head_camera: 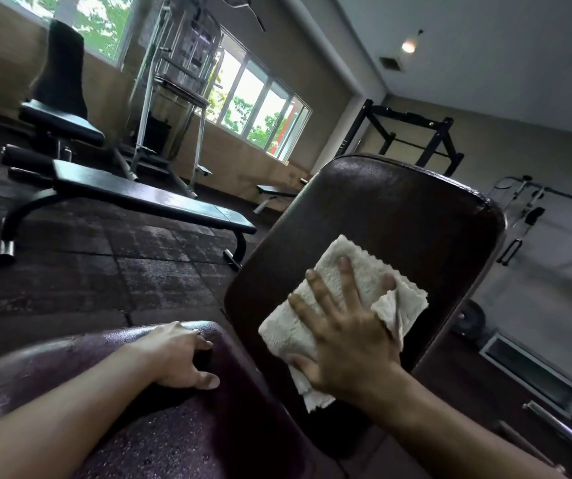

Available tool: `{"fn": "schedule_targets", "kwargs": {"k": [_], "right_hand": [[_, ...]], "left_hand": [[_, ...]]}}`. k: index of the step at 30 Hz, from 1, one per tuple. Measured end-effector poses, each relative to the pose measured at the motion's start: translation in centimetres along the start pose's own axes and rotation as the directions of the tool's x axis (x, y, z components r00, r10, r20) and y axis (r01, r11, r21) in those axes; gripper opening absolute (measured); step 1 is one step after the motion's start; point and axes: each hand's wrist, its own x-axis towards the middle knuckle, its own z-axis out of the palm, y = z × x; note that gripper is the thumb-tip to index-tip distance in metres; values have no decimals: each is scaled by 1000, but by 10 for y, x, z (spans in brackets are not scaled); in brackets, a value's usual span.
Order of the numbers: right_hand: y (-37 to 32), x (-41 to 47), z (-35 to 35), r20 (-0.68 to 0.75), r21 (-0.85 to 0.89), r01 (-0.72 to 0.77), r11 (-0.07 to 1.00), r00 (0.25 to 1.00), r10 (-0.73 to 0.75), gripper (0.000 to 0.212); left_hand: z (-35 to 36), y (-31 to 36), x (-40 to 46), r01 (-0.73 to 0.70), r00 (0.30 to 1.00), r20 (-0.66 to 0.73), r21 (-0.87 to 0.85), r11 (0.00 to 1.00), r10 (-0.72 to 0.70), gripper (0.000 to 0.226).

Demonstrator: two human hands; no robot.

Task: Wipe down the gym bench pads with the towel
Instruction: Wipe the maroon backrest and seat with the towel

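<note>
the right hand (343, 337) lies flat on the towel (332, 305) and hides its middle, while the towel in turn covers part of the back pad (398, 216), whose lower end is lost behind the seat pad (174, 426). both forearms and the seat pad are cut off by the bottom edge, and the fingertips of the left hand (177, 354) curl out of sight over the pad's far rim. the rack (412, 140) stands partly behind the back pad, the cable machine (519, 229) at right is blurred, and the metal bar (567, 433) runs off the right edge.
</note>
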Motion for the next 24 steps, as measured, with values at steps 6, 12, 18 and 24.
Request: {"fn": "schedule_targets", "kwargs": {"k": [6,12,18,24], "right_hand": [[9,16,-6,55,6,-93,996,994,92,83],[-7,-47,9,6,-37,108,993,994,-108,78],[7,-26,-9,-14,-42,-36,998,999,36,77],[9,-45,-6,-40,-68,35,997,998,-38,78]], "left_hand": [[1,-1,1,-2,1000,1,-21,1000,2,98],[-2,1,-2,-10,1000,-8,3,1000,10,92],[-2,4,-5,-14,1000,-5,-1,1000,14,90],[-2,2,-4,-3,1000,13,-13,1000,3,91]]}}
